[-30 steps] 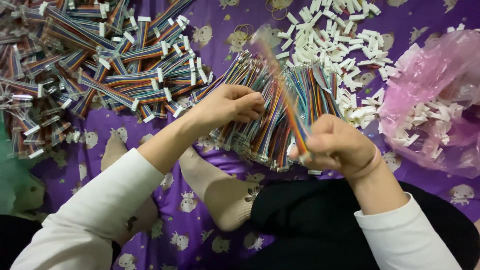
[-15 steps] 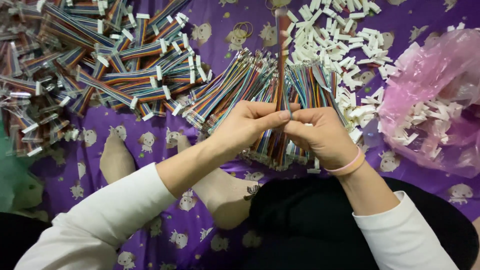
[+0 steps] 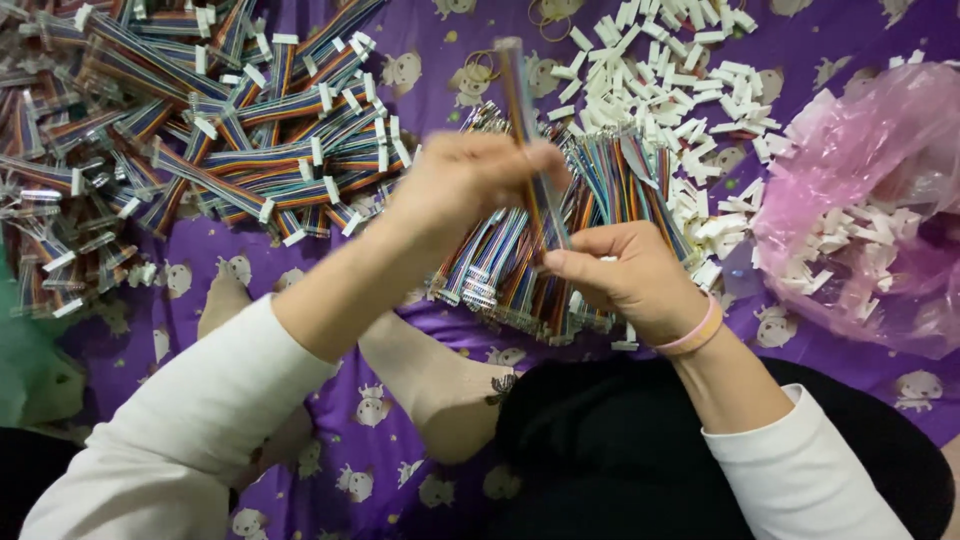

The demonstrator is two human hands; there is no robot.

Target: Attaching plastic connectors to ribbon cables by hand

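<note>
Where the purple patterned cloth (image 3: 380, 420) spreads under everything, lying heaped at ten o'clock: finished ribbon cables (image 3: 200, 130), rainbow-striped with white plugs at the ends. Nearer the middle, blurred with motion, raised above the loose wire heap: left hand (image 3: 470, 185), fingers curled and pinched shut on the upper part of a thin wire strip (image 3: 525, 130) that stands nearly upright, its top pointing to twelve o'clock. Just under and to the right, at four o'clock from that hand: right hand (image 3: 630, 275), thumb and fingers closed on the lower end of the same strip, a pink band (image 3: 690, 335) round the wrist. Beneath both hands, fanned out: loose multicoloured wires (image 3: 520, 270) with bare plug ends toward six o'clock. Scattered at one o'clock: small white connector housings (image 3: 670, 80). Farther right, at three o'clock: a crumpled pink plastic bag (image 3: 870, 200) with more white housings inside. At six o'clock, bare feet (image 3: 430, 380) and a dark-clothed lap.
</note>
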